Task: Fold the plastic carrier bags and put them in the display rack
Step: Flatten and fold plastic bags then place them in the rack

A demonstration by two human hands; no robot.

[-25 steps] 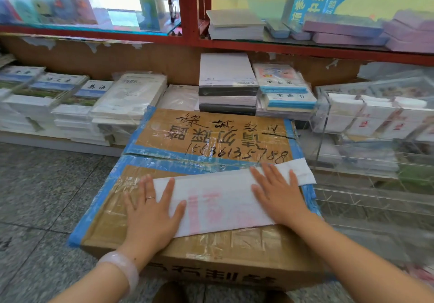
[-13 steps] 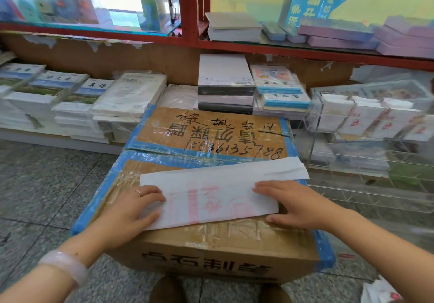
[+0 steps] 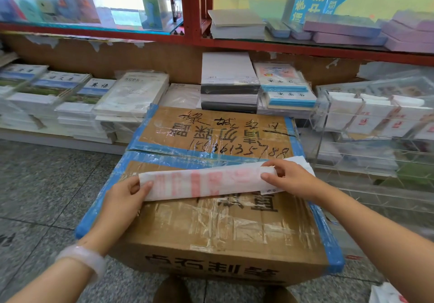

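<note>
My left hand sits palm down with the thumb curled in, pinching the near-left end of what it holds, a pale bangle round that wrist. My right hand reaches in from the lower right, thumb and fingers curled in a pinch; both forearms are bare and angle inward.

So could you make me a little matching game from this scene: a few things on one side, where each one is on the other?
Things:
1. plastic carrier bag
2. cardboard box
3. clear display rack
4. purple packs

Places:
A. on the red shelf, upper right
B. on the floor, before the person
C. held at both ends over the box top
D. right of the box, with folded white bags inside

Pairs: 1-C, 2-B, 3-D, 4-A
</note>
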